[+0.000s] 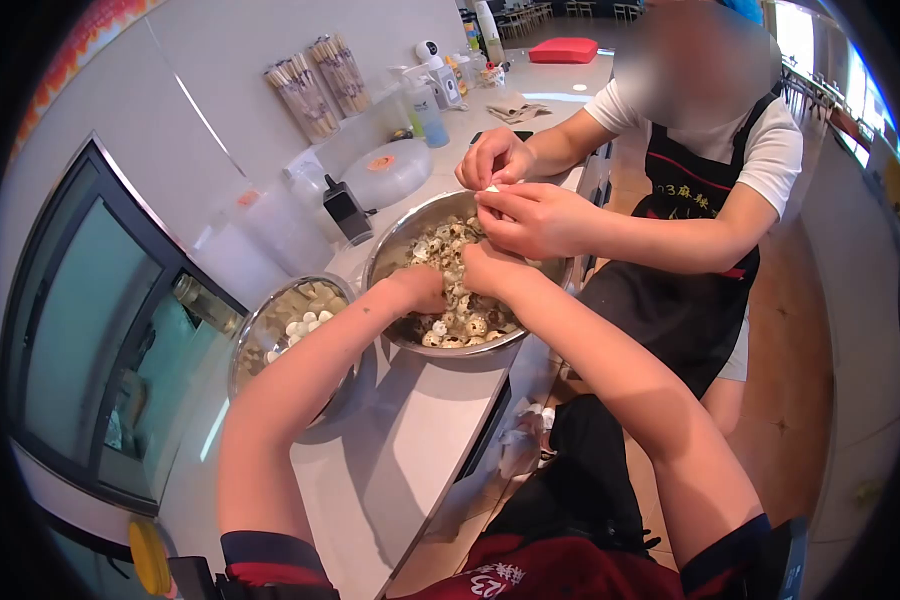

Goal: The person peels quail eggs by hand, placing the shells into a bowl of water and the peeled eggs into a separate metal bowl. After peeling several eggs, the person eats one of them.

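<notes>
A large steel bowl [380,262] holds speckled quail eggs [476,326] in the shell and loose shell bits. My left hand [422,288] is down inside it with fingers curled. My right hand [485,270] reaches in beside it, also curled, its fingertips turned away from view. Whatever the fingers hold is hidden. To the left, a second steel bowl [242,352] contains peeled white eggs [308,324], partly behind my left forearm. Across the large bowl, a co-worker's hands [530,215] pinch a small white piece, likely an egg, above the rim.
Both bowls stand on a pale counter [370,480]. Behind them are a black device [347,210], a clear plastic container [385,172] and a pump bottle [427,115]. A co-worker in a black apron [670,310] sits close on the right. A glass jar [205,303] stands at left.
</notes>
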Demonstrator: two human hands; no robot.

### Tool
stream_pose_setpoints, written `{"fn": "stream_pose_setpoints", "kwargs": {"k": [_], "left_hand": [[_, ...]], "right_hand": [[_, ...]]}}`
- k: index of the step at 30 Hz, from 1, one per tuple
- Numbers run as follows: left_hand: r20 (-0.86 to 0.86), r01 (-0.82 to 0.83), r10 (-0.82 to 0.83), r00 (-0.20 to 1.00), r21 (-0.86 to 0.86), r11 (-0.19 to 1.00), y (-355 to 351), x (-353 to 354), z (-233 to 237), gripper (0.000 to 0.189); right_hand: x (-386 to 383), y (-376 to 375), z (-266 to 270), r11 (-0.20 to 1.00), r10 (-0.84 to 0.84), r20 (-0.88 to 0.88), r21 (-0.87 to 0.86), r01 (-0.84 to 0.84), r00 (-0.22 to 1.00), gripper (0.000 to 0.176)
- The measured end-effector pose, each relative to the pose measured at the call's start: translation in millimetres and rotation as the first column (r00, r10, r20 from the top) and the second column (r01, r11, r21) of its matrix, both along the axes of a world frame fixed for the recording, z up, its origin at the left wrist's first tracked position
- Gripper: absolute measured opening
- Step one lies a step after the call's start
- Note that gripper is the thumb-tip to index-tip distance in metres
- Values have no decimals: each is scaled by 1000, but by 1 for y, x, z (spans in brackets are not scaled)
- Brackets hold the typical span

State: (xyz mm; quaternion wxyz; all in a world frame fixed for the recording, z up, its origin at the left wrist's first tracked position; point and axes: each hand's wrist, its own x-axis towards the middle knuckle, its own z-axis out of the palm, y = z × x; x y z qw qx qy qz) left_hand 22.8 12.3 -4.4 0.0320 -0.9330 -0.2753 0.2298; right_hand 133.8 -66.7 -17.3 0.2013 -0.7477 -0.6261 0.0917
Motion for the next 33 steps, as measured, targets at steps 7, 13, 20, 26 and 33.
{"fn": "stream_pose_setpoints", "kwargs": {"k": [7, 13, 20, 26, 33], "left_hand": [[-80, -74, 39, 996, -507, 859, 24, -1, 6, 15], [-171, -267, 219, 961, -352, 897, 45, 0, -7, 20], [-178, -169, 124, 976, -266, 949, 35, 5, -6, 20], [-58, -118, 110, 992, -141, 983, 6, 11, 4, 21], [139, 32, -1, 990, -221, 975, 26, -1, -14, 22]], "right_hand": [[8, 6, -12, 991, -13, 136, 135, -6, 991, 20], [6, 1, -7, 998, -50, 27, 35, 49, 998, 20], [9, 2, -11, 992, -90, 73, 92, 83, 993, 21], [10, 0, -7, 995, -94, -23, -14, 94, 995, 23], [11, 14, -19, 988, 153, -116, -12, -155, 981, 21]]}}
